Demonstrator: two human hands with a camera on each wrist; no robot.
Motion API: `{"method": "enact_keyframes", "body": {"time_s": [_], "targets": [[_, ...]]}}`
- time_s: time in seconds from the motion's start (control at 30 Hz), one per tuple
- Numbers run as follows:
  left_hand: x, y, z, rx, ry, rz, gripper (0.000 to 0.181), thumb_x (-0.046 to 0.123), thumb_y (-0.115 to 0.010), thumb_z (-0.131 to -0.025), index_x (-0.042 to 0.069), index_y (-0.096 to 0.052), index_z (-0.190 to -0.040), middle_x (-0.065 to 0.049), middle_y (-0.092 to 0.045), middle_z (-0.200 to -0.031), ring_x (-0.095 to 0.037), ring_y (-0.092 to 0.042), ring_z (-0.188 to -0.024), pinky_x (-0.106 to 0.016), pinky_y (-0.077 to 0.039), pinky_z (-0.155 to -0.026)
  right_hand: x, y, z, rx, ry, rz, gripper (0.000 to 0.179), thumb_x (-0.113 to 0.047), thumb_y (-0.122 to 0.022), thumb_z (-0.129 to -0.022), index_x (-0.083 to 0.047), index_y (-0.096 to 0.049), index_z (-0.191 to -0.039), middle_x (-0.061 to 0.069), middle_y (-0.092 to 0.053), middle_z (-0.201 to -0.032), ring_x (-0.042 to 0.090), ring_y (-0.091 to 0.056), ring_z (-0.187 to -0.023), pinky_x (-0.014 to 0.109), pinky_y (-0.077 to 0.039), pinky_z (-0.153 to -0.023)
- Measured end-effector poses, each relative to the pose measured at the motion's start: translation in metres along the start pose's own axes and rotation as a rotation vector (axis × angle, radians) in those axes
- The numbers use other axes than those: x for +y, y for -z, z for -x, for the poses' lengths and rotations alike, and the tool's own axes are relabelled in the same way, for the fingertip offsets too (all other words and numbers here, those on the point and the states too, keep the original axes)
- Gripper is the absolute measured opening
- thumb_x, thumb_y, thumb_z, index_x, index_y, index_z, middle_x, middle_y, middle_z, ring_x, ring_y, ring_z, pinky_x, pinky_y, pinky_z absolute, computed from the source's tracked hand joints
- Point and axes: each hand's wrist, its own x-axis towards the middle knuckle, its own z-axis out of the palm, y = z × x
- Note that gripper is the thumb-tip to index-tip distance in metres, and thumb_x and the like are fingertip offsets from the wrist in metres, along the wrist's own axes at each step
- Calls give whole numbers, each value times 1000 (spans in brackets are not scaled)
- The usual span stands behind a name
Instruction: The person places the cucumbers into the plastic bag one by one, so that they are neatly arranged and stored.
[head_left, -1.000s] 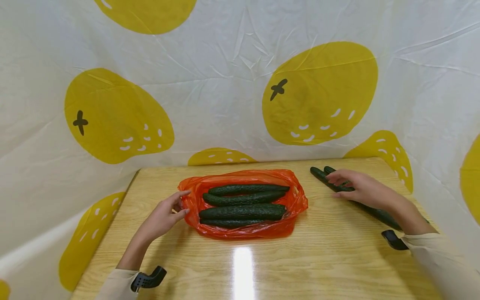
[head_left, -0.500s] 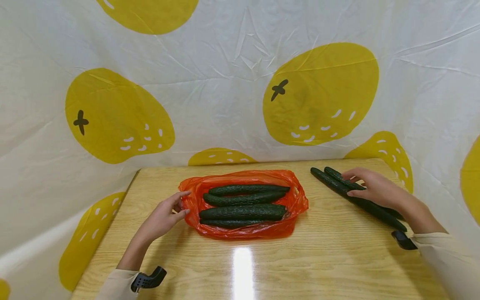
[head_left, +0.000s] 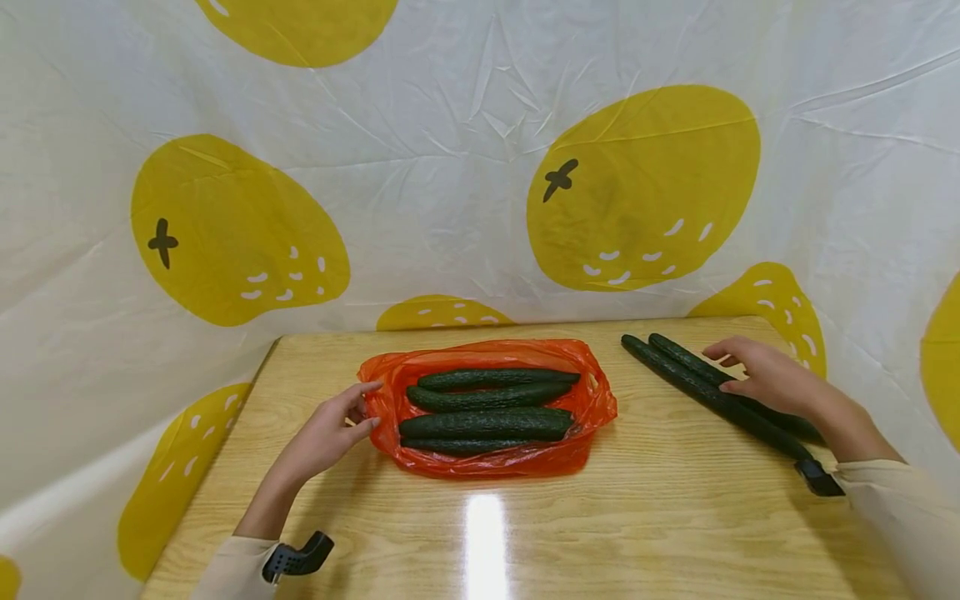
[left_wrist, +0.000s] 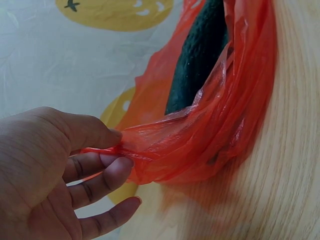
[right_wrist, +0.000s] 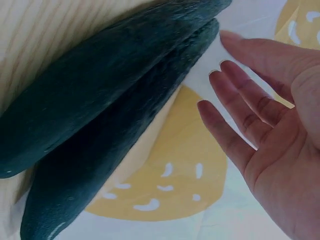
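Note:
An orange-red plastic bag (head_left: 491,465) lies spread on the table, its mouth facing up. Inside it several dark green cucumbers (head_left: 487,424) lie side by side, lengthwise. My left hand (head_left: 327,435) pinches the bag's left edge between thumb and forefinger; the left wrist view shows the film gathered there. To the bag's right, two more cucumbers lie slantwise together, a nearer cucumber (head_left: 670,371) and a farther cucumber (head_left: 678,354). Over the farther one hovers my right hand (head_left: 780,382), fingers loosely bent and holding nothing. In the right wrist view, a gap separates its fingertips from both cucumbers.
The wooden table (head_left: 570,533) carries a bright light reflection in front of the bag. A white sheet (head_left: 435,217) printed with yellow fruit hangs behind the table and along both sides.
My right hand has drawn back to the right along the two loose cucumbers, uncovering more of them. The left hand and the bag have stayed in place.

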Motion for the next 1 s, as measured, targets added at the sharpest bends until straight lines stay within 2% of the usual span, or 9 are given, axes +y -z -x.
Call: {"method": "enact_keyframes", "body": {"time_s": [0.17, 0.5, 1.0], "targets": [[0, 0, 0, 2, 4, 4, 55, 7, -67, -96, 2, -48, -148, -2, -63, -92, -20, -61, -86, -28, -51, -67, 11, -7, 1, -50, -25, 56, 56, 6, -73, -86, 13, -49, -136, 33, -58, -127, 46, -63, -107, 56, -53, -86], [-1, -1, 0, 9, 17, -6, 56, 7, -68, -96, 3, -48, -149, -3, -61, -91, -21, -58, -90, -28, -49, -64, 26, -13, 3, -89, -82, 55, 58, 7, -71, -87, 17, -44, -137, 33, -60, -120, 46, -65, -101, 56, -54, -82], [-3, 0, 0, 2, 23, -7, 57, 6, -68, -96, 4, -47, -149, -3, -61, -93, -19, -60, -88, -29, -52, -71, 30, -15, 6, -88, -104, 60, 55, 2, -71, -88, 16, -47, -136, 29, -64, -114, 43, -66, -99, 55, -55, -80]]}}
